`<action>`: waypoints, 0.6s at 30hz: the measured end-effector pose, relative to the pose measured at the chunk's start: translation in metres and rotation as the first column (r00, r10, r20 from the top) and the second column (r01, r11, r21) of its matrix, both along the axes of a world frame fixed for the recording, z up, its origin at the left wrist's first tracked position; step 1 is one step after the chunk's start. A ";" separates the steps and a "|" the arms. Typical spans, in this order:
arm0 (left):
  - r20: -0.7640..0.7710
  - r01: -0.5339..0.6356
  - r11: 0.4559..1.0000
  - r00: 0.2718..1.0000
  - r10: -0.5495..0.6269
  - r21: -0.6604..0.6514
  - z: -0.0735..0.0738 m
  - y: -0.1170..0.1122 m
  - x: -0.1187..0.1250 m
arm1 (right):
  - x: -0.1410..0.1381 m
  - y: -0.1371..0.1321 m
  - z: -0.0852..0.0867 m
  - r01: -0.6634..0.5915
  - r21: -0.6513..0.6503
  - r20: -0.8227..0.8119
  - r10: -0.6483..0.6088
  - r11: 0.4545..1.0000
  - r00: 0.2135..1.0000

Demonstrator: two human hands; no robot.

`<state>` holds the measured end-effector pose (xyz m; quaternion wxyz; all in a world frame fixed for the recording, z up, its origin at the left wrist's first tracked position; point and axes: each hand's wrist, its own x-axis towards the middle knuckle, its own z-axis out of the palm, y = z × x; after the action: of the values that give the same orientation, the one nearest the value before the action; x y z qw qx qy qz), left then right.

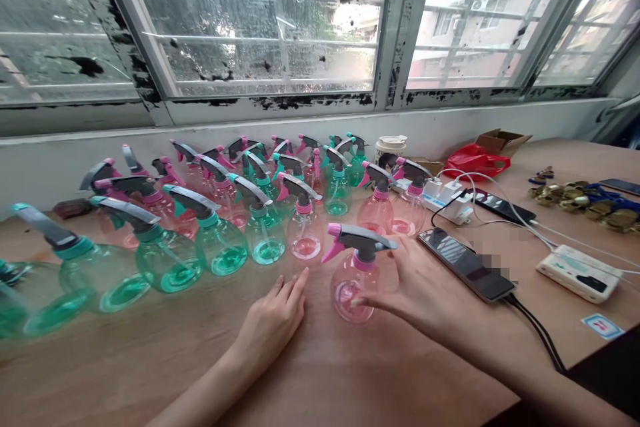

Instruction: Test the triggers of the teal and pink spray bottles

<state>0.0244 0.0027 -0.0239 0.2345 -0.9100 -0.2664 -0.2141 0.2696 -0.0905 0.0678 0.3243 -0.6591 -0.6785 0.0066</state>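
Note:
A pink see-through spray bottle (345, 280) with a grey and pink trigger head stands upright on the table in front of me. My right hand (413, 280) is closed around its right side, the thumb across the front and the other fingers partly hidden behind it. To the left of this bottle, my left hand (277, 314) lies on the table with its fingers stretched forward, holding nothing. Just beyond those fingertips is another pink spray bottle (306, 234). A green spray bottle (267, 234) stands beside that one, in a row running left.
Several more green and pink spray bottles crowd the table (200, 347) toward the window. On the right lie a phone (465, 264) with cables, a power strip (445, 200), a white device (580, 274), a red plastic bag (473, 162) and gold medals (575, 199). A lidded cup (391, 145) stands behind.

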 end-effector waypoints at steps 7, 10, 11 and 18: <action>0.011 -0.009 0.999 1.000 0.010 -0.035 0.000 0.001 0.001 | 0.005 0.026 0.017 -0.474 -0.090 -0.610 0.327 0.876 0.721; 0.019 -0.014 0.999 1.000 0.015 -0.043 -0.002 0.000 0.001 | 0.005 0.030 0.013 -0.481 -0.104 -0.693 0.284 0.870 0.663; 0.019 -0.014 0.999 1.000 0.015 -0.046 -0.002 0.000 0.001 | 0.006 0.030 0.012 -0.463 -0.118 -0.679 0.269 0.879 0.683; 0.028 -0.016 0.997 0.999 0.019 -0.076 -0.002 -0.001 0.002 | 0.001 0.029 0.011 -0.482 -0.089 -0.541 0.364 0.871 0.758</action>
<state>0.0261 0.0014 -0.0255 0.1979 -0.9128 -0.2856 -0.2147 0.2711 -0.0614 0.0791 0.4049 -0.4939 -0.6953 0.3298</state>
